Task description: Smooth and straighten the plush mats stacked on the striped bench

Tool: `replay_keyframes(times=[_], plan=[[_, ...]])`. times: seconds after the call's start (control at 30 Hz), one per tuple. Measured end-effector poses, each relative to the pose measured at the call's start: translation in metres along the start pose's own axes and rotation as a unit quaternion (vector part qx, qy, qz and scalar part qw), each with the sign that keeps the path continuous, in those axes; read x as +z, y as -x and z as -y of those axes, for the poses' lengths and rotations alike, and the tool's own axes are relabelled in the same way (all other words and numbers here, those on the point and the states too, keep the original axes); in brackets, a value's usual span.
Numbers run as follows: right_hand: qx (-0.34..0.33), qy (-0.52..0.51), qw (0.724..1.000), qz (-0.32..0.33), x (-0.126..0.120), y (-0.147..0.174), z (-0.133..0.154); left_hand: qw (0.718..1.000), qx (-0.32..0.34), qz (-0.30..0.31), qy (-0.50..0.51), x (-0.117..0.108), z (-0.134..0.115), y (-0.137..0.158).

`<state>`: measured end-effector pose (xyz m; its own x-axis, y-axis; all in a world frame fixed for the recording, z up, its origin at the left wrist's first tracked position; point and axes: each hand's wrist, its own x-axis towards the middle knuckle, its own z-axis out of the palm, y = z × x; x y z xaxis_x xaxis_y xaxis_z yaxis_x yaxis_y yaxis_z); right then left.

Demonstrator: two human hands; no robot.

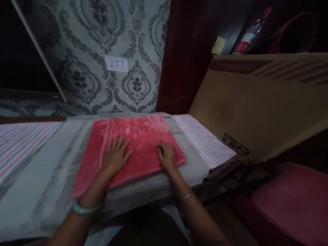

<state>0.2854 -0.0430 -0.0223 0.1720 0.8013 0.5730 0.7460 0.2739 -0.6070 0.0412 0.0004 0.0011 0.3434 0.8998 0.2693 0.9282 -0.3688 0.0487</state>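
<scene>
At the far left, striped cloth (17,143) covered the surface, and a grey sheet (46,177) lay over it toward the middle. On that sheet lay a folded pink plush cloth (143,136), its long axis running from the near left corner up toward the far right, with a narrower layer showing along its left edge. The left hand (115,156) lay flat on the cloth's left-centre part, fingers spread wide and pointing away, pressing rather than gripping. The right hand (167,156) sat on the near right part, fingers curled under; whether they pinched the fabric could not be told. Both hands touched the cloth, the right one nearer its right edge. Further right, a cardboard panel (256,106) leaned over the striped cloth, and a pink cushion (294,201) sat below.
</scene>
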Motion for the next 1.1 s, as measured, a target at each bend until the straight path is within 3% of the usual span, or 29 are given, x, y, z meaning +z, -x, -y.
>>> replay_keyframes(times=[0.17, 0.33, 0.43, 0.53, 0.67, 0.83, 0.97, 1.1], plan=[[0.000, 0.050, 0.998, 0.035, 0.003, -0.005, 0.025, 1.000, 0.007, -0.011, 0.005, 0.001, 0.003, -0.002], [-0.100, 0.124, 0.966, 0.202, 0.013, 0.000, 0.051, 0.999, 0.008, -0.034, -0.003, 0.004, 0.005, -0.003], [-0.110, 0.134, 0.947, 0.269, 0.012, -0.009, 0.048, 0.999, 0.007, -0.034, -0.008, 0.003, 0.005, -0.003], [-0.077, 0.156, 0.954, 0.245, -0.002, -0.033, 0.032, 0.999, 0.008, -0.034, -0.010, 0.003, 0.005, -0.004], [0.077, 0.197, 0.967, 0.144, -0.026, -0.057, 0.001, 1.000, 0.002, -0.029, -0.006, 0.005, 0.006, -0.005], [0.199, 0.143, 0.959, 0.146, -0.044, -0.051, -0.034, 0.999, 0.014, -0.041, 0.009, 0.008, 0.009, -0.006], [0.214, 0.070, 0.962, 0.155, -0.053, -0.042, -0.047, 0.999, 0.014, -0.039, 0.000, 0.008, 0.009, -0.006], [0.157, -0.023, 0.975, 0.159, -0.053, -0.033, -0.052, 0.999, 0.019, -0.036, -0.014, 0.007, 0.009, -0.006]])
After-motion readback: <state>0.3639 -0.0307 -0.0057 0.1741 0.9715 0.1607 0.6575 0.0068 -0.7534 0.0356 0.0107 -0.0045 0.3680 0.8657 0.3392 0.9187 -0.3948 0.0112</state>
